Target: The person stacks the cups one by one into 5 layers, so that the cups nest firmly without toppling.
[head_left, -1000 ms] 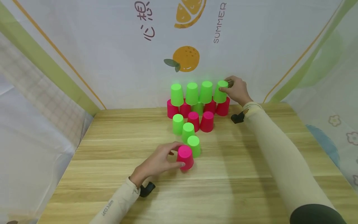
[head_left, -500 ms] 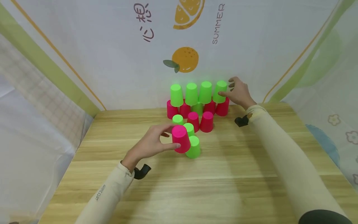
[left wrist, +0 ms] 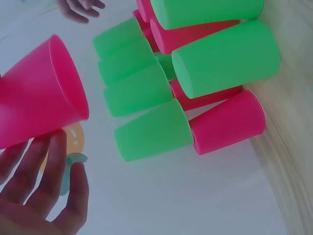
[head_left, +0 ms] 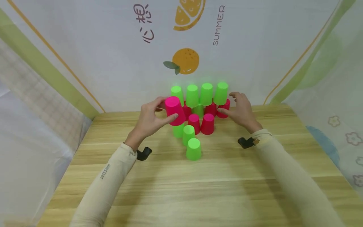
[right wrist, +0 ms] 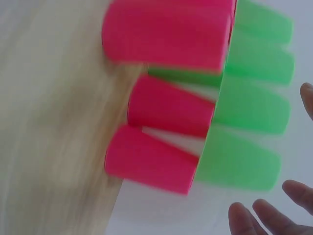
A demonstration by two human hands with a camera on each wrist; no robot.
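My left hand (head_left: 148, 121) grips an upside-down pink cup (head_left: 174, 110) between thumb and fingers. This cup is in the air before the left end of the stack; the left wrist view shows its open rim. My right hand (head_left: 241, 112) is at the stack's right end with fingers spread and nothing held. Its fingertips are apart from the green cups in the right wrist view. The stack has a top row of upturned green cups (head_left: 206, 94). They stand on a lower row of pink cups (right wrist: 151, 159) with one green cup (head_left: 198, 110) in the middle.
Two pink cups (head_left: 208, 124) stand on the wooden table (head_left: 227, 189) in front of the stack. Several green cups, the nearest (head_left: 193, 149) among them, run diagonally toward the front. A white printed cloth (head_left: 136, 72) hangs directly behind the stack.
My left hand has lifted the pink cup from beside the nearest green cup and carried it up and back toward the stack. My right hand has released the rightmost top green cup and drawn down.
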